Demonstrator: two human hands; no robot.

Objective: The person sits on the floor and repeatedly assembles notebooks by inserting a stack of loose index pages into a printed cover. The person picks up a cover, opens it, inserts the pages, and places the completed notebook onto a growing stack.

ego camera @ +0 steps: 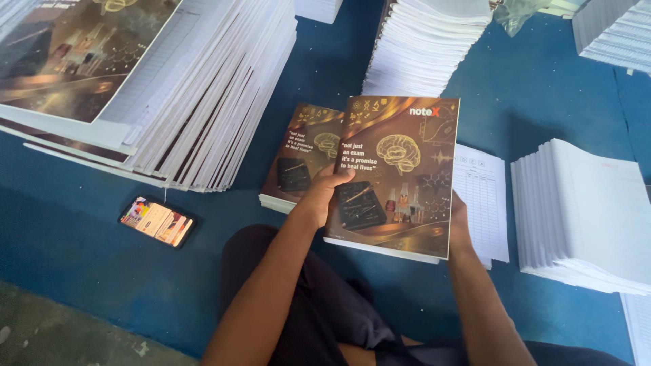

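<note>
- From my head camera, I hold a notebook (397,179) with both hands, above my lap and over the blue floor covering (81,257).
- The notebook is a flat rectangle with a glossy dark brown cover, showing a golden brain drawing and swirling gold lines; its white page edges show along the bottom as a thin band.
- My left hand (324,195) grips the left edge of the notebook: the thumb lies on top of the cover, the other fingers are hidden under it, so the hand is clamped on the notebook.
- My right hand (458,227) is at the right edge, mostly hidden behind the cover; it presses against the notebook, but I cannot tell how the fingers are curled.
- Just behind the held notebook lies a second notebook (302,156) with the same shiny brown cover, flat on the floor covering.
- To the right, partly under the held notebook, a white ruled sheet (483,196) with a printed table lies flat.
- Further right stands a stack of white page blocks (586,217), with fine layered edges.
- Another tall stack of white pages (420,47) is at the top centre.
- At the top left, a large leaning pile of printed sheets (203,102) is fanned out, with a big glossy cover sheet (74,54) on top.
- A smartphone (157,221) with a lit, colourful screen lies on the floor covering at the left, well apart from my hands.
</note>
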